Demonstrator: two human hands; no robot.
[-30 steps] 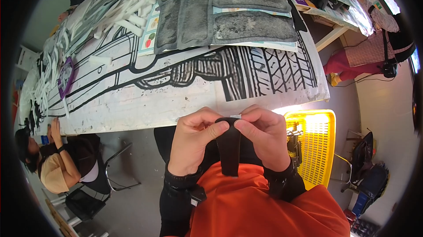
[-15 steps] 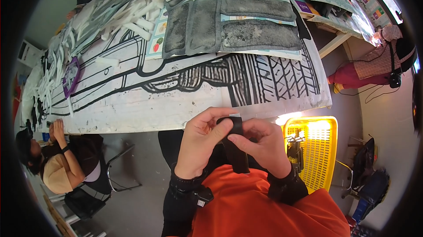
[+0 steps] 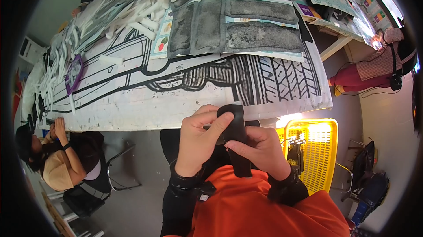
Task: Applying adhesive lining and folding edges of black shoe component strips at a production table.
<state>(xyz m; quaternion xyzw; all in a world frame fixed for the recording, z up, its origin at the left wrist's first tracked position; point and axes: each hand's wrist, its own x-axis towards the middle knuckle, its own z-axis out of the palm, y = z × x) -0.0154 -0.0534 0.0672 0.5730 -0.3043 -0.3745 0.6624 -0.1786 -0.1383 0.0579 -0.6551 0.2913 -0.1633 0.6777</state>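
Observation:
A flat black strip (image 3: pixel 238 160) hangs upright between my two hands, just past the near edge of the table; its material is hard to make out. My left hand (image 3: pixel 194 142) pinches the strip near its rounded upper end, thumb in front and fingers behind. Lower down, my right hand (image 3: pixel 260 151) grips the strip's side with the thumb across its front. A small pale bit shows behind the strip's top end. The strip's lower end dangles above the orange cloth (image 3: pixel 246 206) on my lap.
On the white table sheet (image 3: pixel 194 109), painted with black lines, lie dark grey padded slabs (image 3: pixel 209 25), a heap of white sticks (image 3: pixel 143 29) and a purple frame (image 3: pixel 74 76). A yellow basket (image 3: pixel 333 157) stands right. People sit at left (image 3: pixel 64 171) and stand at right (image 3: pixel 374 67).
My hands have turned the strip so more of its front shows. Its top end sits a little higher, and its lower end has shifted slightly down and right. Both hands still hold it.

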